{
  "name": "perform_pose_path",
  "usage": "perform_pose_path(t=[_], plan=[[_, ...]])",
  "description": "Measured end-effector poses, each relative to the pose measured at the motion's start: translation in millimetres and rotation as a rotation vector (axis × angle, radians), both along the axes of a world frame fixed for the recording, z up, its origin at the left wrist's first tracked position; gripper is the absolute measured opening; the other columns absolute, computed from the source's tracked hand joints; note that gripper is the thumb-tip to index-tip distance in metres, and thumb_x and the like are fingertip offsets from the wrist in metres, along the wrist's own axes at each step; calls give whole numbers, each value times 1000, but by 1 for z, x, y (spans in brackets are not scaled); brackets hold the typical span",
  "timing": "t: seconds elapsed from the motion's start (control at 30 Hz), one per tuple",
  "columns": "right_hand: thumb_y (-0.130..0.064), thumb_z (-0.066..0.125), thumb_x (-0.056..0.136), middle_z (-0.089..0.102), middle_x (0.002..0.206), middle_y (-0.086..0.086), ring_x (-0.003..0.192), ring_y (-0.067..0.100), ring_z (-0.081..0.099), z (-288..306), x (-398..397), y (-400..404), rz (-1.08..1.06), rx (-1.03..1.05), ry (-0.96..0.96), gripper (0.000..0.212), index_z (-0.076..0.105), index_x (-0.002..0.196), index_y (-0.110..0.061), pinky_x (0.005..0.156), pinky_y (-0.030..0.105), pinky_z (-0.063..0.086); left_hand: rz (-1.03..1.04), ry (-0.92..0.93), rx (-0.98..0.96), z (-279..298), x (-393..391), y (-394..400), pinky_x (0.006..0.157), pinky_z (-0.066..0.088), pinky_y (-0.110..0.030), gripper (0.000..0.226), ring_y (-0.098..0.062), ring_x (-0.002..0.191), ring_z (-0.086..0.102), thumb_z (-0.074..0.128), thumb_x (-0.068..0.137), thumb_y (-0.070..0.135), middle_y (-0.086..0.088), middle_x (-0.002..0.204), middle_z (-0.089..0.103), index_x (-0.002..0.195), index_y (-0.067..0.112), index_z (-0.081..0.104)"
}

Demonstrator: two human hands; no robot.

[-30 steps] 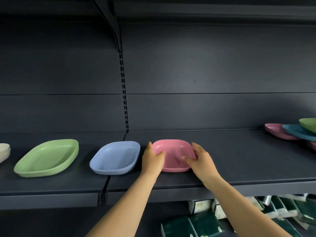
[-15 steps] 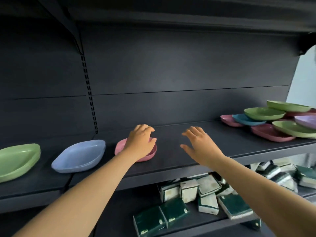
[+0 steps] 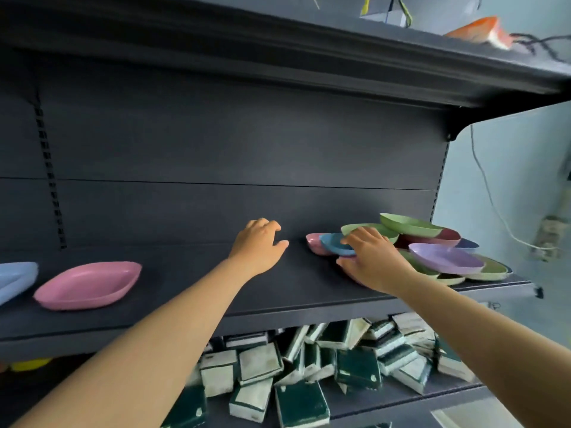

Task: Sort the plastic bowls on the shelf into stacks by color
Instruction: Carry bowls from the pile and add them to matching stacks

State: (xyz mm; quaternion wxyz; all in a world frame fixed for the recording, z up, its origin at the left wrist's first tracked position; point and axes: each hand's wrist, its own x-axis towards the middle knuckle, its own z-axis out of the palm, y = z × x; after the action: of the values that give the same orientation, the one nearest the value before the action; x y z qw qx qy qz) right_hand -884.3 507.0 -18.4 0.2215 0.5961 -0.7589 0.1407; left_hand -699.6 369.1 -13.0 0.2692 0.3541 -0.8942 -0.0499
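In the head view, the right hand [image 3: 372,261], fingers spread and gripping nothing, reaches the mixed pile [image 3: 432,245] at right of centre while the loosely open left hand [image 3: 259,245] hovers beside; best lift only the blue bowl [image 3: 335,244], steadying its neighbours.

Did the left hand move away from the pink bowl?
Yes. The left hand left the pink bowl and moved right along the shelf, toward the mixed pile.
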Motion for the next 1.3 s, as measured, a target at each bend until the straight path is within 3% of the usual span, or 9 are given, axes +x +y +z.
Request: perform_pose_path(t=[0.3,0.57,0.73,0.83,0.9,0.97,1.07,1.2,1.3], plan=[[-45,51,92,47,137,3,132,22,34,10,-132,45,-67,19,-16,50,48,134,-18,108,35,31,-17,-28,43,8,-129,19,105,35,-36,45,-23,131,35,45,95,37,-3,140,44,135,15,45],[-44,50,93,46,138,2,132,23,34,16,-235,23,-126,2,-64,50,47,135,-17,106,33,31,-16,-24,142,4,-223,-23,105,37,-37,49,-23,131,37,49,94,37,-4,143,38,137,15,41],[-39,60,89,48,135,9,124,28,43,22,-294,-8,-194,-53,-326,55,45,135,-14,97,32,36,54,15,444,-5,-262,-63,96,39,-32,65,-25,127,45,60,89,38,-9,144,39,142,13,33],[-37,68,83,50,131,10,106,29,54,21,-328,-28,-255,-38,-670,63,42,136,-14,75,29,44,79,72,580,-13,-272,-77,92,38,-27,70,-20,119,48,65,86,36,-7,144,41,142,10,34],[-33,71,82,52,129,12,94,25,54,17,-344,-41,-280,-29,-807,65,41,136,-10,65,26,40,87,122,666,-22,-278,-84,81,41,-24,68,-15,102,50,68,85,33,-7,134,49,139,6,39],[-29,72,82,55,122,14,90,22,50,13,-358,-53,-283,-36,-835,63,44,134,-4,71,24,37,101,168,727,-29,-285,-90,71,45,-22,58,-15,94,52,71,82,32,-4,117,56,128,6,49],[-24,70,84,54,88,12,76,20,47,9,-371,-62,-254,23,-924,45,58,115,7,66,24,34,111,240,813,-38,-295,-97,81,47,-26,50,-18,99,59,77,77,29,-5,111,64,116,4,59],[-13,76,77,60,76,15,68,24,54,2,-386,-68,-160,39,-1216,28,63,88,9,64,30,43,106,325,917,-42,-300,-91,91,49,-28,37,-21,98,64,76,76,7,-8,102,69,112,2,66],[4,65,82,64,76,16,65,26,60,2,-388,-72,-116,37,-1410,4,61,82,5,58,29,49,164,404,941,-40,-300,-87,93,49,-31,31,-24,100,63,72,77,-2,-11,105,68,107,1,64]])
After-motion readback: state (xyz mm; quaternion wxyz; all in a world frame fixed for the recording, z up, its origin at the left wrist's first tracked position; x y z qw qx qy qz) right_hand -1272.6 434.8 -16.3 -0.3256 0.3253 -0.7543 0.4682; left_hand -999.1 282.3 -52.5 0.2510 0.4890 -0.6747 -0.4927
